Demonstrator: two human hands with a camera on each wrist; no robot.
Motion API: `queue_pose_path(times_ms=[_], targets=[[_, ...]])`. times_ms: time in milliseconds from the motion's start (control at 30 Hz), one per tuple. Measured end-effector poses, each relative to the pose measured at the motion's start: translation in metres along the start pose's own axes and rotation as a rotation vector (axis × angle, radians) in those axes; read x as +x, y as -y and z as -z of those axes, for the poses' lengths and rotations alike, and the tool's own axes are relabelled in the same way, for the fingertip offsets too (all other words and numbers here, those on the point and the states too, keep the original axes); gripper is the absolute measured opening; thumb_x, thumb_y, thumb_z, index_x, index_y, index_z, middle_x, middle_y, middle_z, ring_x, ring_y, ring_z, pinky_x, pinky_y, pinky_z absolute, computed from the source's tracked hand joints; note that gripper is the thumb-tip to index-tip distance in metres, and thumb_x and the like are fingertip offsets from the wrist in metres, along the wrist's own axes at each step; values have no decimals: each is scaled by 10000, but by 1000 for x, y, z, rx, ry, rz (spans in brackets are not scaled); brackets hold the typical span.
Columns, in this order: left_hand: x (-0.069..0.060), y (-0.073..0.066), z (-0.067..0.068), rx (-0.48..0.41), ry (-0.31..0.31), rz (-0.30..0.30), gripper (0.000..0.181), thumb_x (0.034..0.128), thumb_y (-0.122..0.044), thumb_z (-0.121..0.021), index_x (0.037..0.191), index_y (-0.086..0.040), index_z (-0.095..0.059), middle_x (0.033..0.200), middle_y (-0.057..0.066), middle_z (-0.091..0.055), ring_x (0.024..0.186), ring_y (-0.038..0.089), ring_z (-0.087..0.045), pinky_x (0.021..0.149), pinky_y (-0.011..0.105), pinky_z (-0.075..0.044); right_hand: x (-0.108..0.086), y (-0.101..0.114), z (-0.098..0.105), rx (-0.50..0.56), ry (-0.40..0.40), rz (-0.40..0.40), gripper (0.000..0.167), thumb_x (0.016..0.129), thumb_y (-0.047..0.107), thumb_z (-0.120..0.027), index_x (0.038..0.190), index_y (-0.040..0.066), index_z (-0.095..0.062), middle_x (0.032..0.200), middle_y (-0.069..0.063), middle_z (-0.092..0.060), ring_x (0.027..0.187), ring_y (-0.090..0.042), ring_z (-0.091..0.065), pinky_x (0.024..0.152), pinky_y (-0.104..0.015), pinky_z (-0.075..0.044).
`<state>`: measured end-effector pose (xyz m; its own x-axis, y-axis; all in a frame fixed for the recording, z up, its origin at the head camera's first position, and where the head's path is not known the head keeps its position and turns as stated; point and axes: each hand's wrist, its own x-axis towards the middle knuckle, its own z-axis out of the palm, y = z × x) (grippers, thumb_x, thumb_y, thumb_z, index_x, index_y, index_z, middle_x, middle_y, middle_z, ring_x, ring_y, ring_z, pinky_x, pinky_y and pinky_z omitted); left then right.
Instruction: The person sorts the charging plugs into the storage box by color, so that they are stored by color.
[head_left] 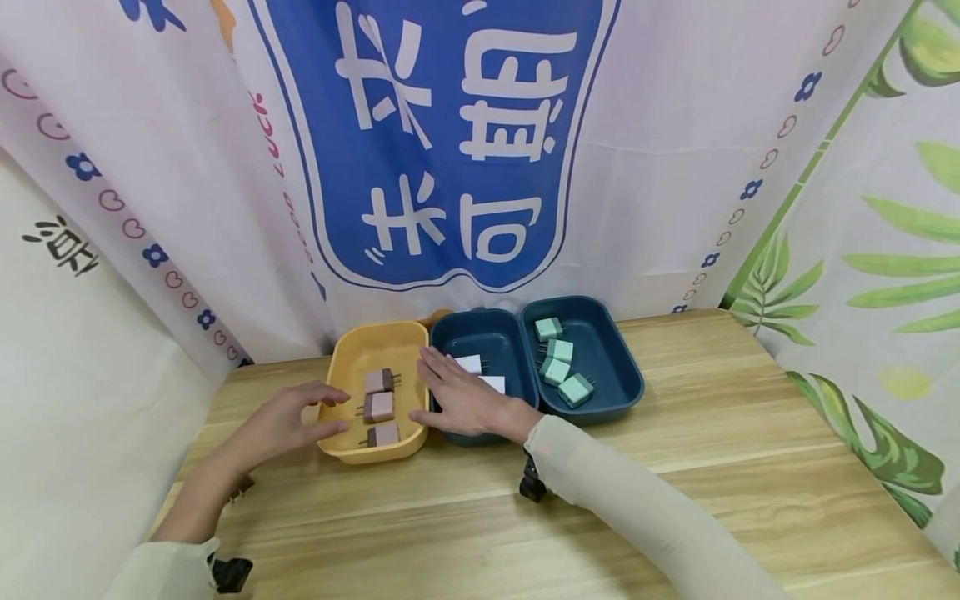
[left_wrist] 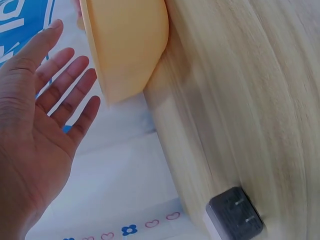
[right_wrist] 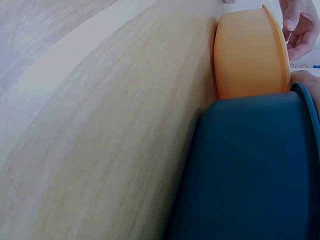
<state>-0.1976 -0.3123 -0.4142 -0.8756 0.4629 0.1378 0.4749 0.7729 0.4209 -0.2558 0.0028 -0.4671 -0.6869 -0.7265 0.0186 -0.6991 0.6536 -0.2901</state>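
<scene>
My left hand [head_left: 279, 427] is at the left side of a yellow bin [head_left: 382, 340], its fingers apart and holding nothing. In the left wrist view that hand [left_wrist: 47, 115] shows loosely extended fingers beside the bin wall. Three pink-and-brown plug adapters [head_left: 381, 407] lie in the yellow bin. My right hand [head_left: 468, 402] reaches over the rims between the yellow bin and the middle dark blue bin [head_left: 480, 323], fingers straight. Beneath it, white plug adapters [head_left: 470, 364] are partly hidden. In the right wrist view only a sliver of this hand [right_wrist: 311, 86] shows.
A second dark blue bin [head_left: 611, 362] on the right holds several mint-green plug adapters [head_left: 576, 390]. Another adapter [left_wrist: 235, 214] with a dark prong face lies on the wooden table [head_left: 465, 533] near my left wrist. A printed curtain [head_left: 637, 167] hangs behind the bins.
</scene>
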Motion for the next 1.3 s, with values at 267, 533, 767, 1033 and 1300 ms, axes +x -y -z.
queue_pose_path(times_ms=[267,533,767,1033,1300], targets=[[-12,3,8,-27,-74,-11,341,924,-248,-848,1215,-89,-770,1165,73,-772,1050,284,-702,873,512,-586,0,0,1,4,-3,-2,936,1070,696,-362,1685,24,-148,1787,-92,13,1641,-207,52,1328,-389,-47],[-25,16,10,-16,-194,-87,336,865,-137,-888,1179,-83,-780,1157,45,-782,1023,183,-706,868,310,-599,0,-1,1,2,-3,-8,940,1067,701,-366,1687,32,-136,1788,-92,17,1640,-204,57,1327,-386,-50],[-44,28,13,-84,-222,4,332,883,-142,-876,1198,-112,-776,1193,85,-768,1092,-65,-608,913,93,-493,0,-1,1,5,-1,-5,943,1067,707,-344,1688,30,-129,1786,-75,45,1639,-199,66,1328,-389,-45],[-67,41,14,-96,-255,87,355,886,-182,-882,1222,-158,-770,1232,82,-749,1128,-193,-503,914,29,-430,1,-1,1,1,-7,-9,938,1066,702,-359,1687,33,-142,1788,-109,-12,1641,-206,53,1329,-418,-82],[-92,57,10,-93,-254,173,439,879,-216,-891,1283,-125,-746,1313,164,-710,1153,-236,-406,900,4,-372,1,-1,0,10,-5,-12,946,1063,713,-342,1688,34,-138,1789,-97,-4,1638,-186,68,1330,-413,-75]])
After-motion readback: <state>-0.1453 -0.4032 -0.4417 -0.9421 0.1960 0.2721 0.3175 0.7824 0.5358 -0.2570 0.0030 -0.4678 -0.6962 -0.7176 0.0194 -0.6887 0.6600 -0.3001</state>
